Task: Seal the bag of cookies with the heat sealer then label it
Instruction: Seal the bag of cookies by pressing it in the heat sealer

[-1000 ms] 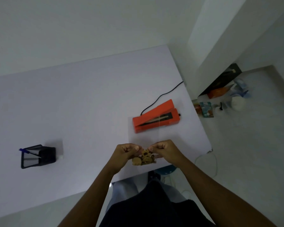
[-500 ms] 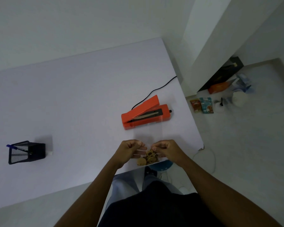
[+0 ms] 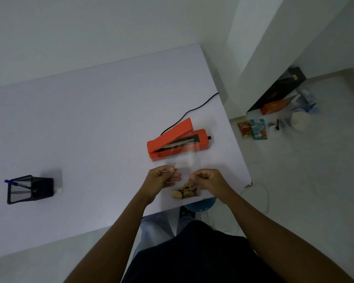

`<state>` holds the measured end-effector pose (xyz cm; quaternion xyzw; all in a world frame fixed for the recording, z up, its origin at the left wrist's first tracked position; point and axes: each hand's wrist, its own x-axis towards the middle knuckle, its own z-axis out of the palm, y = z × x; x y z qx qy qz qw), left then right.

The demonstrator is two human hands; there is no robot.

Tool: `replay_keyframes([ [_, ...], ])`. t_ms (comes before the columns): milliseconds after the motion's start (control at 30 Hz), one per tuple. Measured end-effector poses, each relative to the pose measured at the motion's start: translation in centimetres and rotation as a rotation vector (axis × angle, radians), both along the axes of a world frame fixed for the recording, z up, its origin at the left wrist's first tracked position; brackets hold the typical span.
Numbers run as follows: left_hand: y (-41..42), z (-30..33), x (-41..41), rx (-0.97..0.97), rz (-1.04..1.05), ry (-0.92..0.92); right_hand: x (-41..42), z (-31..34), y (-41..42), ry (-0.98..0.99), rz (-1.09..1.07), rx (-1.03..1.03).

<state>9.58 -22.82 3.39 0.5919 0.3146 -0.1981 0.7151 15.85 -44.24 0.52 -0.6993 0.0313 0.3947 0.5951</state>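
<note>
A clear plastic bag [image 3: 183,166] with several chocolate-chip cookies [image 3: 184,192] at its bottom lies near the table's front right edge. My left hand [image 3: 161,179] pinches the bag's left side and my right hand [image 3: 207,179] pinches its right side. The bag's open top reaches forward over the front of the orange heat sealer [image 3: 178,142], whose lid is raised. The sealer's black cord [image 3: 194,110] runs off the table's right edge.
A black mesh pen holder [image 3: 30,189] with a blue pen [image 3: 14,183] stands at the left of the white table [image 3: 90,129]. Packets, a box and cups lie on the floor at the right [image 3: 274,119]. A blue stool [image 3: 200,204] sits under the table edge.
My hands have shifted up the bag's sides and spread apart, stretching the bag flat toward the sealer. The cookies now lie below my hands. The camera view has shifted.
</note>
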Motion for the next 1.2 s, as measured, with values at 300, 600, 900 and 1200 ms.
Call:
replay_keyframes([
  [300,-1.0,0.2,1.3,0.020,0.102,0.017,2.4,1.5,1.8,0.068,-0.087,0.022],
  [600,-0.3,-0.2,3.6,0.179,0.223,0.008,3.7,1.4,3.0,0.096,-0.077,-0.057],
  [900,-0.5,-0.4,4.7,0.153,0.204,0.017,4.9,1.3,4.4,0.031,-0.134,-0.070],
  [1200,0.1,-0.5,4.9,0.085,0.232,0.080,4.9,1.0,4.8,0.088,-0.156,-0.049],
])
